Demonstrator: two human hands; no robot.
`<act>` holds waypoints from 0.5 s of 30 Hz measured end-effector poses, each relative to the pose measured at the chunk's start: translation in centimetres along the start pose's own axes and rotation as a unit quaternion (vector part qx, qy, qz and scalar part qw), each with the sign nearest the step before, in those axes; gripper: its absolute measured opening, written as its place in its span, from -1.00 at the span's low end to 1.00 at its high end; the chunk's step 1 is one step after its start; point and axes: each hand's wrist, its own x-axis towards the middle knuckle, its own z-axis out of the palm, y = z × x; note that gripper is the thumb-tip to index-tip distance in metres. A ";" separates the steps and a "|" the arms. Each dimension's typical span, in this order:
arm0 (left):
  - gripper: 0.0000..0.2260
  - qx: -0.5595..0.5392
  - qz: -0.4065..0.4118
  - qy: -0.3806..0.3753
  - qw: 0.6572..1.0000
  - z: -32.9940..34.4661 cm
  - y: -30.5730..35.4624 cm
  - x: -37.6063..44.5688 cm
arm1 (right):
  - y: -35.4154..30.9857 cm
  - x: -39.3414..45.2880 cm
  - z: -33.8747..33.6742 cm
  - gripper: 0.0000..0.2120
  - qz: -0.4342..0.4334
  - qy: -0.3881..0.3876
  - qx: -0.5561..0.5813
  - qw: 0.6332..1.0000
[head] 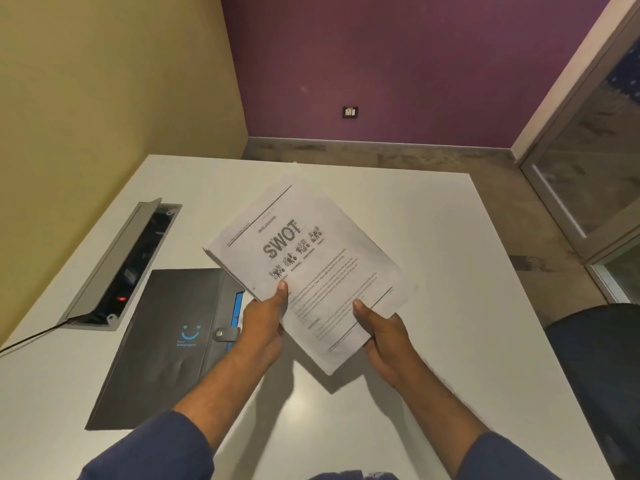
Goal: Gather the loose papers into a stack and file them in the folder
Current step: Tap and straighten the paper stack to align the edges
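A stack of white printed papers (322,258), its top sheet headed "SWOT", is lifted above the white table (433,237) and turned at an angle. My left hand (263,327) grips the stack's near left edge, thumb on top. Along the near right edge my right hand (381,337) holds it the same way, thumb on the sheet. A black folder (166,344) with a blue smiley logo and a snap strap lies flat and closed on the table, left of my left hand.
An open grey cable box (121,268) with sockets is set into the table at the left, and a black cord runs from it. A dark chair (602,372) stands at the right edge. Yellow and purple walls close the far side.
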 end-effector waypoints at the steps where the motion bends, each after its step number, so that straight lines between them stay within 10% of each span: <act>1: -0.90 -0.016 -0.037 -0.002 0.999 -0.2 -0.2 0.0 | -0.2 0.0 0.2 -0.56 -0.008 0.016 -0.001 1.000; 15: -0.64 -0.025 -0.062 -0.083 0.994 -6.2 5.3 2.5 | -4.1 -0.3 -4.5 -0.61 0.071 0.010 -0.073 0.995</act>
